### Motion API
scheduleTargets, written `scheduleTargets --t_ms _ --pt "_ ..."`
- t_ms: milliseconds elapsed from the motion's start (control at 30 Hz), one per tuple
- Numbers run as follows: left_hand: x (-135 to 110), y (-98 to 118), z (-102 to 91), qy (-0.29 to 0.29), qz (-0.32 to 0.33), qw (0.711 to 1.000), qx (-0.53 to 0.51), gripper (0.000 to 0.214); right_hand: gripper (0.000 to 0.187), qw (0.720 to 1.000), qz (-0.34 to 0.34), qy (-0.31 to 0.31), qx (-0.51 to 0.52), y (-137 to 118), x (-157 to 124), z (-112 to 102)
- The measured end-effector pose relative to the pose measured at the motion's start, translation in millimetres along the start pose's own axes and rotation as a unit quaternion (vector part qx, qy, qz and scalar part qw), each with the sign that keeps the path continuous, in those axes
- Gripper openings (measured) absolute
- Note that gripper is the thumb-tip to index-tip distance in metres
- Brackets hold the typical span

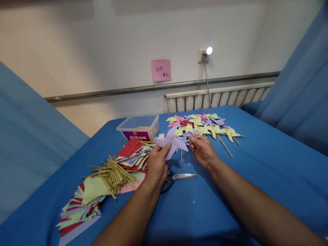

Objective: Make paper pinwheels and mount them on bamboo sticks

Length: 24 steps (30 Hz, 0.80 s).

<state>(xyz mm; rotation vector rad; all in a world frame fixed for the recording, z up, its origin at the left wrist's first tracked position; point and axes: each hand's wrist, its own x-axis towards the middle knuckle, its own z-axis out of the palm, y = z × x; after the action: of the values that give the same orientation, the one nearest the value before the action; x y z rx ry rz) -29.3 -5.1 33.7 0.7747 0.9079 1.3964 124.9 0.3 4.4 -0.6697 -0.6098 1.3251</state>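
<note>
My left hand (158,162) is closed on a purple paper pinwheel (171,140), the thumb pressing near its middle. In my right hand (203,150) a thin wooden stick (194,137) is pinched between thumb and fingers, its tip pointing left toward the pinwheel. Whether the stick touches the paper I cannot tell. Below the hands, scissors (183,176) with dark handles lie on the blue cloth, partly covered by my left wrist. Just beyond my hands lie several finished pinwheels (215,130) in yellow, purple, pink and red, some with sticks showing.
Left of my hands are a heap of wooden sticks (115,174), stacked coloured paper (134,155) and more fanned paper (79,206). Behind them stands a clear plastic box (139,121). A radiator (217,97) and a wall rail (128,90) run behind the blue-covered table (269,164).
</note>
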Motion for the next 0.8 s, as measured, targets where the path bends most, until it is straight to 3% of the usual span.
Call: scheduleTargets --t_ms 200,467,600,800 --pt "0.5 -3.0 -0.8 -0.004 -0.01 1.0 0.016 0.039 0.028 1.0 -0.01 -0.006 -0.01 0.5 -2.3 4.3" --pt "13.6 5.2 -8.8 0.075 0.071 0.994 0.041 0.035 0.028 0.991 -0.094 0.022 -0.09 -5.1 0.2 0.9" --pt "17.6 -1.7 -13.0 0.092 0.088 0.988 0.082 0.037 0.027 0.983 -0.106 -0.018 -0.148 -5.4 -10.3 8.1" --pt "10.1 -12.2 -7.8 0.085 0.104 0.982 0.131 0.032 0.028 0.973 -0.056 -0.082 -0.207 9.4 -27.8 21.5"
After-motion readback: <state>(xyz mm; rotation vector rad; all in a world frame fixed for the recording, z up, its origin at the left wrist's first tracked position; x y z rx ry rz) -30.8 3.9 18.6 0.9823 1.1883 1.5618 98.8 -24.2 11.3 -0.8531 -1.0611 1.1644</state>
